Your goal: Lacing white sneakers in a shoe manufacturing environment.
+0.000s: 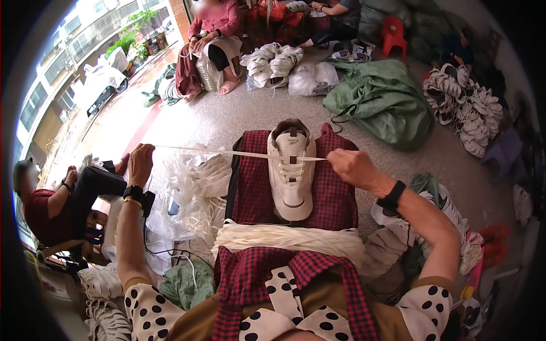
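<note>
A cream sneaker [293,193] lies on my lap over a red-and-black checked apron [253,187], its toe toward me and its heel opening away. A flat white shoelace [227,151] is stretched taut across the shoe, passing at its upper lacing. My left hand [140,165] pinches the lace's left end, far out to the side. The right hand [355,169] is closed on its other end, just right of the shoe. Part of the lacing below shows crossing bars. A thick bundle of cream laces [290,241] lies across my lap, nearer my body.
White laces and plastic [196,187] heap at my left. Piled shoes [392,238] stand at my right. Ahead are a green sack [381,102], shoe bundles [272,63] and a red stool [394,35]. Other people sit at the left [62,199] and far side [219,28].
</note>
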Demonstrator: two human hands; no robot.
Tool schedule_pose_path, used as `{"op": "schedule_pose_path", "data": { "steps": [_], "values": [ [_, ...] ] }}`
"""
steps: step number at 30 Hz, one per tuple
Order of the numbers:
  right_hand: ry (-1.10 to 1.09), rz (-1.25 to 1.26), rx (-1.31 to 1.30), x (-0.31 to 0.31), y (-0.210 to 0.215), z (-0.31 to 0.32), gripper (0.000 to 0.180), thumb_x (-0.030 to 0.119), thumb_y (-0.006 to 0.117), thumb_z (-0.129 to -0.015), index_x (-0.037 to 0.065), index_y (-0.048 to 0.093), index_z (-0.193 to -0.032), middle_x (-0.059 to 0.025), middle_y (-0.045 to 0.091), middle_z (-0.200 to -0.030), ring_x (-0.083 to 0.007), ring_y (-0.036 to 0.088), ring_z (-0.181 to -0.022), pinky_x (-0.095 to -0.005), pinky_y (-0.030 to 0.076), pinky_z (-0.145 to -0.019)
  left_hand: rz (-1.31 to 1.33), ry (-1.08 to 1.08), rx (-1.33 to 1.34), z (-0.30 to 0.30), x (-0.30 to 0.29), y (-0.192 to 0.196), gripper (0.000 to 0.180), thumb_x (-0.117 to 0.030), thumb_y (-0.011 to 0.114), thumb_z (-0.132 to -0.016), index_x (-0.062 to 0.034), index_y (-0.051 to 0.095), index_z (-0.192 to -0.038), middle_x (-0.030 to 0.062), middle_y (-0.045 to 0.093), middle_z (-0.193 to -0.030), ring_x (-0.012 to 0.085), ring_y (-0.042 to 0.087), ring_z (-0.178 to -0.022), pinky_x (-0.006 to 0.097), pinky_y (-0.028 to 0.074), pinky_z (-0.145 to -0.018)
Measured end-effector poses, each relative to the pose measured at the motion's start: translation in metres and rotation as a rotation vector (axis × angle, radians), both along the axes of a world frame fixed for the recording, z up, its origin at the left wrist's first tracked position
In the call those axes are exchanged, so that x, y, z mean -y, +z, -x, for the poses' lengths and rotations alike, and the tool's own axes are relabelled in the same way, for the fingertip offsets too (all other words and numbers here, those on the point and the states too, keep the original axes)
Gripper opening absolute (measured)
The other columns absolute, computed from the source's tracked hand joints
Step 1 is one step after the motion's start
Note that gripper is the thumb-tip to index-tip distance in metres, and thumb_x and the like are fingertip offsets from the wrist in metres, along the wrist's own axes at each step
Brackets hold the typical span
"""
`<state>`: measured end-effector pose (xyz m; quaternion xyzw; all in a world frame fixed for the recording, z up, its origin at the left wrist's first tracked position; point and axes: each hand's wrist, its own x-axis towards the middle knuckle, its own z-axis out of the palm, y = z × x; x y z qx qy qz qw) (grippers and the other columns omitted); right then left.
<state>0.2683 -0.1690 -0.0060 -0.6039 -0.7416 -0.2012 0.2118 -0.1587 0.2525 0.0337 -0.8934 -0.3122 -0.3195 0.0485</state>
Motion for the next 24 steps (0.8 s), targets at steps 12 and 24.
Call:
{"op": "schedule_pose_path", "data": {
  "steps": [12,24],
  "values": [
    [-0.580,0.074,0.000,0.175,0.056,-0.117,0.005,0.007,0.052,-0.088,0.003,0.052,-0.090,-0.0185,0.058,-0.083,-0.0398,0.061,-0.081,-0.0493,0.047,-0.068,-0.127,0.102,0.163,-0.011,0.009,-0.016,0.012,-0.012,0.062,-0.092,-0.0037,0.071,-0.092,0.0124,0.057,-0.091,0.0308,0.060,-0.088,0.040,0.048,-0.076],
    [-0.876,-0.415,-0.037,0.197,0.057,-0.091,0.012,0.000,0.055,-0.092,0.002,0.064,-0.101,-0.0135,0.054,-0.096,-0.0318,0.059,-0.087,-0.0409,0.047,-0.073,-0.215,0.123,0.470,-0.002,0.035,-0.029,0.014,-0.005,0.062,-0.092,-0.0022,0.071,-0.102,0.0136,0.063,-0.086,0.0270,0.062,-0.073,0.034,0.050,-0.066]
  ]
}}
